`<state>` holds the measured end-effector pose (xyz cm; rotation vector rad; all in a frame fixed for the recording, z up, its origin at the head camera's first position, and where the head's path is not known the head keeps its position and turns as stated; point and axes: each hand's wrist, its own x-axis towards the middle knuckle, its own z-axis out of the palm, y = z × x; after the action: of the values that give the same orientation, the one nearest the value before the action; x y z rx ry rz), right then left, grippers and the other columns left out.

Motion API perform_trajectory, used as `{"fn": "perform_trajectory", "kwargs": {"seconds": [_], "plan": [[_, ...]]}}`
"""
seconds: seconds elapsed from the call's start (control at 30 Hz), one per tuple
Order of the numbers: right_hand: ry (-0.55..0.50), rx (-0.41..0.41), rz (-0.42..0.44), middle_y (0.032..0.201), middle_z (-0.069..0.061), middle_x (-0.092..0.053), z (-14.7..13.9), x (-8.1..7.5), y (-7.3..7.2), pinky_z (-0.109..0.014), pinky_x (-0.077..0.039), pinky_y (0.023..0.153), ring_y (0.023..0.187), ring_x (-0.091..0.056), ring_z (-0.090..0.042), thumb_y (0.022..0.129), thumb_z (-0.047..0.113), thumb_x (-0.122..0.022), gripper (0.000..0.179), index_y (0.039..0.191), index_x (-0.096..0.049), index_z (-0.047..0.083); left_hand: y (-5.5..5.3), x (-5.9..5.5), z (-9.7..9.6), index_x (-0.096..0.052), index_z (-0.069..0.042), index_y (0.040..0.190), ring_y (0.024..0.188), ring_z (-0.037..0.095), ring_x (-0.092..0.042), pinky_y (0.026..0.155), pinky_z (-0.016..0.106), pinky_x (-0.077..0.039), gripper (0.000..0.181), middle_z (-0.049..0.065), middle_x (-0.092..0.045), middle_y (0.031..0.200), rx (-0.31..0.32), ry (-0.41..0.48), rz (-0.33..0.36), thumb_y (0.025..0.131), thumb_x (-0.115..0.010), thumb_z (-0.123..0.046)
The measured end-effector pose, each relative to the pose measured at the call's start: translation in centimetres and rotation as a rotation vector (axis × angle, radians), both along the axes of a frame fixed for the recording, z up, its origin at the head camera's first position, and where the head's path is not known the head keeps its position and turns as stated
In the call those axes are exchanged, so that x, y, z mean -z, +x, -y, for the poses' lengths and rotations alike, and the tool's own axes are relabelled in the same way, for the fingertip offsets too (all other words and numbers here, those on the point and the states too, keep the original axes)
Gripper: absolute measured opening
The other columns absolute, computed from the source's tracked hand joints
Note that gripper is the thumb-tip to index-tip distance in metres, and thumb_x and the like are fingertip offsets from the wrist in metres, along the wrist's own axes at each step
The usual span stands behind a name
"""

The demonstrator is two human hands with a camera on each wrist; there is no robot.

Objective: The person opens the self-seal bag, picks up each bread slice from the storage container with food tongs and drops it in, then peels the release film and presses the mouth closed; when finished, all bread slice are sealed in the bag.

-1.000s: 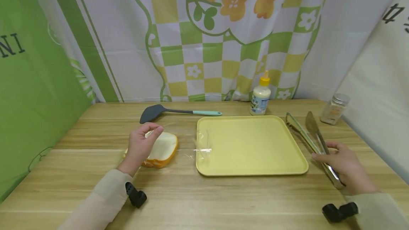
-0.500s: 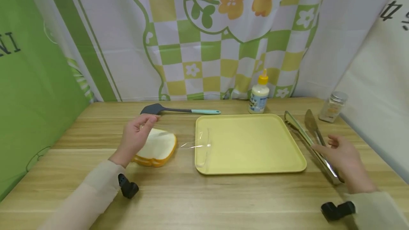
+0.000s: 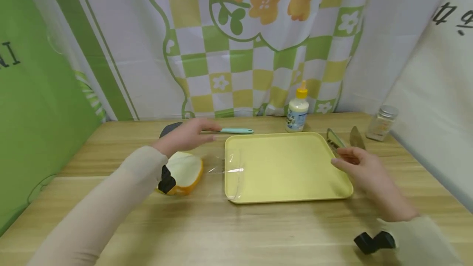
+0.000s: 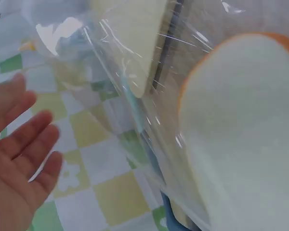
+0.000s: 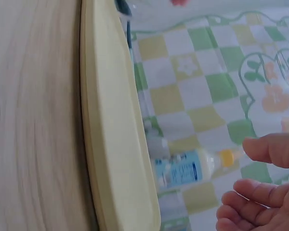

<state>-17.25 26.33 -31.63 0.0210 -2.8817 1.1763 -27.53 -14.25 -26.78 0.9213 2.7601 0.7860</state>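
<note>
Tray [image 3: 284,167] is set at table [image 3: 221,233] centre. Bread [image 3: 184,171] lies left of the tray, plastic film [image 3: 225,167] between them, overlapping the tray's left edge. Spatula [image 3: 233,131] lies behind the bread; the left hand [image 3: 186,134] is positioned over it. Bottle [image 3: 297,110] stands behind the tray. Tongs [image 3: 334,139] lie right of the tray, partly covered by the right hand [image 3: 363,171]. Jar [image 3: 380,123] stands far right.
</note>
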Motion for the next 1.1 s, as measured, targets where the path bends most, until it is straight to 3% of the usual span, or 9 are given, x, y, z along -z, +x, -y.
{"fn": "perform_trajectory", "kwargs": {"seconds": [0.07, 0.17, 0.33, 0.43, 0.53, 0.63, 0.73, 0.9, 1.1], "plan": [[-0.036, -0.043, 0.009, 0.131, -0.030, -0.045, 1.1, -0.2, 0.0, -0.052, -0.041, 0.092, 0.117, -0.044, -0.043, 0.094, 0.040, -0.052, 0.063, 0.133, -0.040, -0.008, -0.5, 0.3, -0.8, -0.054, -0.004, 0.129, 0.123, 0.032, -0.046, 0.102, 0.044, -0.037, 0.038, 0.014, -0.052, 0.133, 0.079, -0.104, 0.032, 0.093, -0.057, -0.016], [-0.069, -0.090, -0.007, 0.128, -0.026, -0.050, 2.6, -0.6, -0.2, -0.047, -0.044, 0.090, 0.115, -0.048, -0.038, 0.093, 0.037, -0.054, 0.058, 0.131, -0.045, -0.005, -1.1, 0.9, -1.8, -0.053, -0.003, 0.129, 0.122, 0.035, -0.046, 0.101, 0.044, -0.037, 0.038, 0.015, -0.051, 0.133, 0.147, -0.181, 0.057, 0.093, -0.056, -0.015], [-0.105, -0.162, -0.043, 0.123, -0.021, -0.055, 4.5, -1.4, -0.6, -0.039, -0.047, 0.086, 0.108, -0.055, -0.031, 0.093, 0.033, -0.055, 0.049, 0.127, -0.050, -0.002, -1.5, 2.5, -3.0, -0.060, -0.002, 0.120, 0.111, 0.030, -0.055, 0.095, 0.038, -0.043, 0.030, 0.012, -0.060, 0.122, 0.219, -0.184, 0.072, 0.093, -0.056, -0.013], [-0.108, -0.205, -0.058, 0.121, -0.019, -0.057, 5.4, -2.4, -1.0, -0.040, -0.049, 0.085, 0.106, -0.056, -0.030, 0.094, 0.032, -0.055, 0.046, 0.125, -0.053, -0.001, -1.5, 3.4, -3.5, -0.066, -0.004, 0.105, 0.094, 0.020, -0.060, 0.083, 0.031, -0.048, 0.018, 0.007, -0.066, 0.104, 0.233, -0.150, 0.066, 0.092, -0.058, -0.013], [-0.102, -0.246, -0.068, 0.119, -0.016, -0.059, 6.6, -3.7, -1.8, -0.042, -0.049, 0.086, 0.106, -0.057, -0.029, 0.094, 0.032, -0.054, 0.043, 0.123, -0.055, 0.001, -1.6, 4.0, -3.8, -0.068, -0.005, 0.095, 0.078, 0.012, -0.057, 0.072, 0.027, -0.047, 0.013, 0.005, -0.066, 0.091, 0.216, -0.127, 0.044, 0.092, -0.057, -0.012], [-0.109, -0.291, -0.077, 0.116, -0.016, -0.061, 8.3, -4.4, -3.1, -0.042, -0.049, 0.086, 0.104, -0.058, -0.028, 0.094, 0.028, -0.055, 0.037, 0.120, -0.058, 0.002, -1.6, 4.3, -3.8, -0.068, -0.004, 0.094, 0.073, 0.010, -0.053, 0.070, 0.026, -0.046, 0.014, 0.004, -0.065, 0.088, 0.184, -0.115, 0.027, 0.092, -0.057, -0.012], [-0.128, -0.345, -0.073, 0.113, -0.016, -0.062, 10.2, -3.9, -4.7, -0.041, -0.050, 0.084, 0.102, -0.059, -0.028, 0.094, 0.023, -0.056, 0.032, 0.117, -0.060, 0.001, -1.6, 4.6, -3.8, -0.068, -0.004, 0.092, 0.071, 0.011, -0.052, 0.068, 0.026, -0.045, 0.013, 0.003, -0.064, 0.086, 0.157, -0.102, 0.017, 0.092, -0.057, -0.012], [-0.112, -0.419, -0.059, 0.108, -0.015, -0.065, 13.8, -1.9, -7.3, -0.038, -0.051, 0.082, 0.098, -0.061, -0.026, 0.091, 0.018, -0.058, 0.028, 0.112, -0.064, 0.000, -1.6, 5.1, -3.8, -0.067, -0.006, 0.085, 0.067, 0.010, -0.049, 0.065, 0.024, -0.043, 0.011, 0.002, -0.062, 0.079, 0.151, -0.053, -0.013, 0.091, -0.060, -0.012], [-0.079, -0.448, -0.032, 0.104, -0.015, -0.066, 16.9, 0.5, -9.2, -0.035, -0.051, 0.077, 0.095, -0.061, -0.025, 0.089, 0.012, -0.060, 0.026, 0.108, -0.065, -0.003, -1.4, 5.7, -3.7, -0.067, -0.004, 0.086, 0.068, 0.009, -0.049, 0.066, 0.024, -0.043, 0.010, 0.001, -0.063, 0.080, 0.146, 0.009, -0.014, 0.090, -0.060, -0.010]]}}
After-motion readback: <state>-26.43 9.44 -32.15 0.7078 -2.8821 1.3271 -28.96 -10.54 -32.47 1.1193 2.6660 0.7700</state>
